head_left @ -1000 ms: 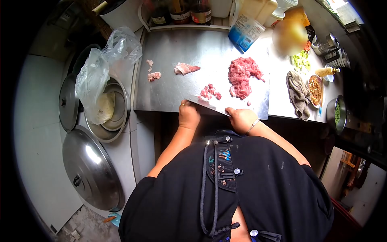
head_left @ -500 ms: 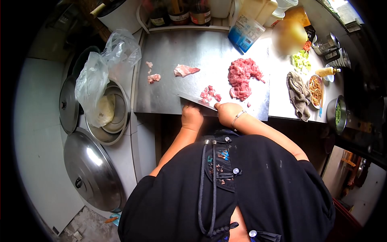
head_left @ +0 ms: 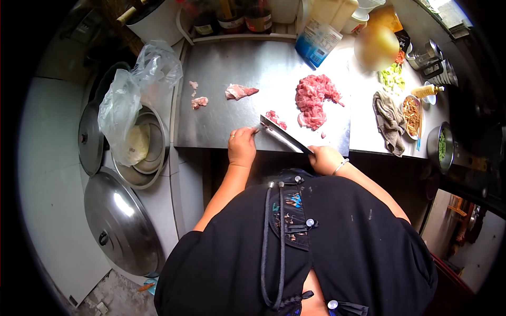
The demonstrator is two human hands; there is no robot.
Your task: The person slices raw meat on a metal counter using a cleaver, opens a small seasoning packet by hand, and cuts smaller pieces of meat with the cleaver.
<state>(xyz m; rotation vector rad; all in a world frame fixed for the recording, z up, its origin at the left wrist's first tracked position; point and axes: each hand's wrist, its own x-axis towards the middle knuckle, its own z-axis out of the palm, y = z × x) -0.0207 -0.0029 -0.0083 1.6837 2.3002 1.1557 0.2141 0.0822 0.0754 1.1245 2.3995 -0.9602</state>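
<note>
My right hand (head_left: 326,159) is wrapped around the handle of a kitchen knife (head_left: 286,135) at the front edge of the metal board (head_left: 211,124). The blade slants up and left from that hand. My left hand (head_left: 242,147) is closed in a pinch by the blade's far end; whatever its fingertips hold is too small to make out. Small cut pieces of raw meat (head_left: 275,119) lie just behind the blade, partly hidden. A larger pile of sliced meat (head_left: 315,100) sits to the right. Farther left are a pale pink chunk of meat (head_left: 241,92) and small scraps (head_left: 199,102).
A blue-and-white packet (head_left: 318,45) and a rack of jars (head_left: 230,23) stand behind the board. On the right are a cloth (head_left: 390,124), a plate of shredded food (head_left: 411,116) and chopped greens (head_left: 391,79). Leftward are a plastic bag (head_left: 121,105), a metal basin (head_left: 139,179) and lids (head_left: 118,221).
My right hand has moved right and toward me with the knife, whose blade now slants more steeply. My left hand has shifted slightly left and away from me, its fingertips now showing.
</note>
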